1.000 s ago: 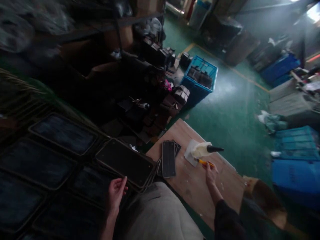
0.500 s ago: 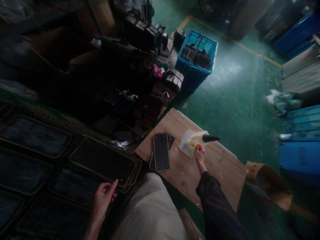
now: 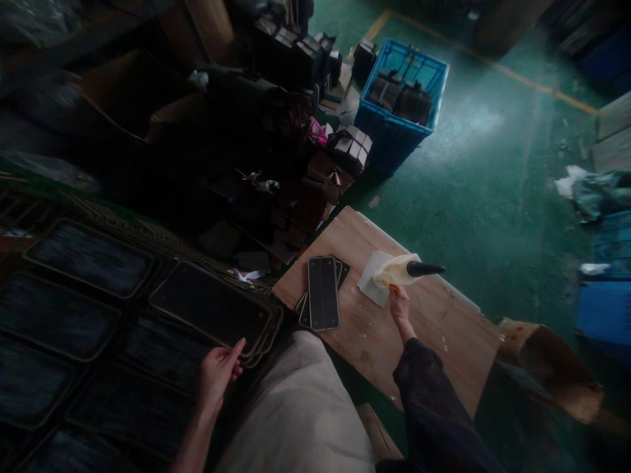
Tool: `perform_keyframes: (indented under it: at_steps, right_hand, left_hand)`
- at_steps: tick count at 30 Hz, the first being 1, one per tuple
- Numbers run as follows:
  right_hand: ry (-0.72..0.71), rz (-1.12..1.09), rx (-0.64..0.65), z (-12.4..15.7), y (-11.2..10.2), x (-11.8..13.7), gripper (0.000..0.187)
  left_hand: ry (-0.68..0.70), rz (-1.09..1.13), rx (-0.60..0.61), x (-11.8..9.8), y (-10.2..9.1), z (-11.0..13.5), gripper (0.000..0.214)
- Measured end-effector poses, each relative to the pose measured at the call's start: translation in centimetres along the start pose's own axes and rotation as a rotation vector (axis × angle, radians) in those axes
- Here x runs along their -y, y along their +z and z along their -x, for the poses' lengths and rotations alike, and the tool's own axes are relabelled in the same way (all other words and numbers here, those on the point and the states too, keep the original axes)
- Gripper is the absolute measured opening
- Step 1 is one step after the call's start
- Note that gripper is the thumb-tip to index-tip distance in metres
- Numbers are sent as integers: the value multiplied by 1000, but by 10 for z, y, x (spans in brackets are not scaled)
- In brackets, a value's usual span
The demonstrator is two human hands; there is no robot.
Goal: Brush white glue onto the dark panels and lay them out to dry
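Note:
My left hand (image 3: 219,373) is at the near corner of the top dark panel (image 3: 210,303) of a stack on the left. Its thumb lies over the panel's edge, with the fingers curled at the edge below it. On the wooden board (image 3: 362,358), my right hand (image 3: 400,306) is closed on a small tool with a yellow-orange handle (image 3: 393,287); its kind is unclear. The tool meets a cream-coloured container (image 3: 397,270) with a black pointed end (image 3: 424,269), lying over a pale square sheet (image 3: 373,286). Several framed dark panels (image 3: 324,295) lie crossed beside it.
More dark panels (image 3: 56,315) fill the lower left. A blue crate (image 3: 394,135) holding bundles stands beyond the board, near strapped stacks (image 3: 349,150). At the board's right end is an opened cardboard box (image 3: 552,374). Dim light hides the upper left.
The whole view has shifted slightly, moving the scene right and a little up. My left thumb has slid further onto the panel's corner. The right hand stays at the cream container.

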State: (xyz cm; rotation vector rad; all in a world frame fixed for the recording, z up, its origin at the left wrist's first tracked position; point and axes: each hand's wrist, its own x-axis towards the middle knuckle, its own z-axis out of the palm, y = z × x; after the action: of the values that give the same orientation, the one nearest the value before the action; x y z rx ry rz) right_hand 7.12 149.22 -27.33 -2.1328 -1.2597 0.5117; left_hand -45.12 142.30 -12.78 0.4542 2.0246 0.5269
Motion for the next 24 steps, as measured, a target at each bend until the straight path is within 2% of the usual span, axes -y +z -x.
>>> perform_keyframes:
  at_steps: [4,9,13,19,22,24]
  right_hand:
    - [-68,-8,79,17,-12,13,35]
    - [-38,-48,35,34,-23,24,34]
    - [85,-129,-119,33,-21,26,38]
    - [352,-391,-319,12,3,20,37]
    - [452,-550,-297,15,-1,23,31]
    - [499,-668,-222,24,-12,31,30]
  left_hand:
    - [-23,40,13,4,0,-2,49]
    - [-33,113,55,6,-2,-3,52]
    - [-32,140,69,5,-3,-1,54]
    - [-30,213,107,3,-2,2,45]
    - [-27,330,123,3,-2,4,41]
    - [-18,399,146,4,-2,6,41]
